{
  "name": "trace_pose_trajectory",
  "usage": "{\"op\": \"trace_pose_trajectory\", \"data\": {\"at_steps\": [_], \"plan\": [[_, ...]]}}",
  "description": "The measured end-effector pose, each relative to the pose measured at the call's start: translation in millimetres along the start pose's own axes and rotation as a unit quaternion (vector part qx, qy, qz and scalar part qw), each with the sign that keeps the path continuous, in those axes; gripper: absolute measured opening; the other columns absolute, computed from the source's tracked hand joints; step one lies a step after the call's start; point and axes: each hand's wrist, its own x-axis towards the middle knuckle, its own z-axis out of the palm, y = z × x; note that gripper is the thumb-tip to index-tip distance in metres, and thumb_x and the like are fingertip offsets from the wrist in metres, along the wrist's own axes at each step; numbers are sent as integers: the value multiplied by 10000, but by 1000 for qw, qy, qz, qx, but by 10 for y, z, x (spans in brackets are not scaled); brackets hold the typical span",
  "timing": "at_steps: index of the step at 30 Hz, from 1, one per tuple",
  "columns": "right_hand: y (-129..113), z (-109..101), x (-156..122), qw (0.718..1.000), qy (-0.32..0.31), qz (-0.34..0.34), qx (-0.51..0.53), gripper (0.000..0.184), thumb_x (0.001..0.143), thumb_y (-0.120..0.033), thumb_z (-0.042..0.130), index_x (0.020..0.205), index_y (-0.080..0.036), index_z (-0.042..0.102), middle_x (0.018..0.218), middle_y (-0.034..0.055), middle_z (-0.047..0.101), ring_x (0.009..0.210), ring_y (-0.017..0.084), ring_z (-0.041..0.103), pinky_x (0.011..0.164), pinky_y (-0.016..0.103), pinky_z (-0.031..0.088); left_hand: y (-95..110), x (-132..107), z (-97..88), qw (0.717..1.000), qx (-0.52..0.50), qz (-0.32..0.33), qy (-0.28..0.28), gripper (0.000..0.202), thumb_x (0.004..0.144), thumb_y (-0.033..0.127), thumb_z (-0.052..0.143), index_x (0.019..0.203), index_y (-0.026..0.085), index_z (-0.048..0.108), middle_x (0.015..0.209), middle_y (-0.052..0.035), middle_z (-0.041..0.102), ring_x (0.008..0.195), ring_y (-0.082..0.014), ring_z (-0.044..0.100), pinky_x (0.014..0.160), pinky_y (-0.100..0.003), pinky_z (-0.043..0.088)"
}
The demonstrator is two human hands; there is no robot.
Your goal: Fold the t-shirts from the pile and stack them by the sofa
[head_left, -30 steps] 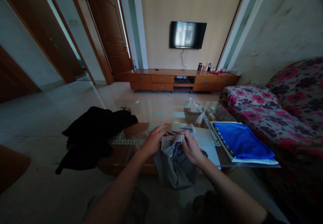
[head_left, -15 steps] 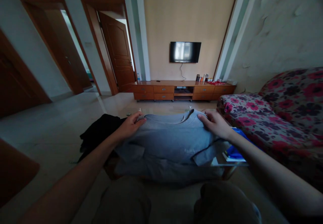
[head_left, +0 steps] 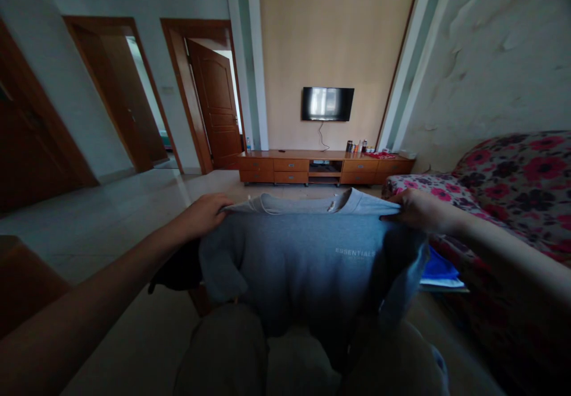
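Note:
A grey T-shirt [head_left: 294, 253] with "ESSENTIALS" printed on its chest hangs stretched between my two hands, its neckline upward. My left hand [head_left: 207, 213] pinches the shirt near its left shoulder. At the opposite shoulder, my right hand [head_left: 417, 210] grips the fabric, pulling it taut. Both sleeves droop, and the lower part hangs in shadow over my knees. Black cloth [head_left: 178, 268] lies behind my left forearm, partly covered. Something bright blue [head_left: 439, 265] rests on a white item beyond the right sleeve.
A flower-patterned sofa [head_left: 504, 188] stands at the right. Across the tiled floor is a long wooden TV cabinet [head_left: 289, 167] with bottles on top, below a wall-mounted television [head_left: 328, 104]. A wooden door [head_left: 216, 104] stands ajar at the left.
Both hands have moved apart, drawing the shirt's shoulders wide. The shirt has been lifted off the low table and now hangs nearer to me. The view has tilted up slightly.

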Motion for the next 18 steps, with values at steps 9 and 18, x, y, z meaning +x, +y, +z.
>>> {"op": "trace_pose_trajectory", "data": {"at_steps": [9, 18], "plan": [[188, -343, -68, 942, 174, 21, -288, 316, 827, -150, 553, 1056, -160, 770, 1032, 101, 754, 946, 233, 690, 804, 275, 468, -278, -7, -91, 981, 96, -128, 106, 309, 893, 255, 435, 1011, 223, 719, 1031, -91, 676, 976, -271, 646, 872, -383, 512], [459, -336, -189, 929, 221, 129, -269, 309, 939, -247, 485, 1160, -220, 700, 1052, 93, 745, 880, 244, 711, 773, 308, 482, -337, -86, -25, 943, -114, -253, 185, 384, 953, 286, 429, 1253, 180, 643, 966, -33, 680, 648, -151, 608, 665, -309, 532]]}}
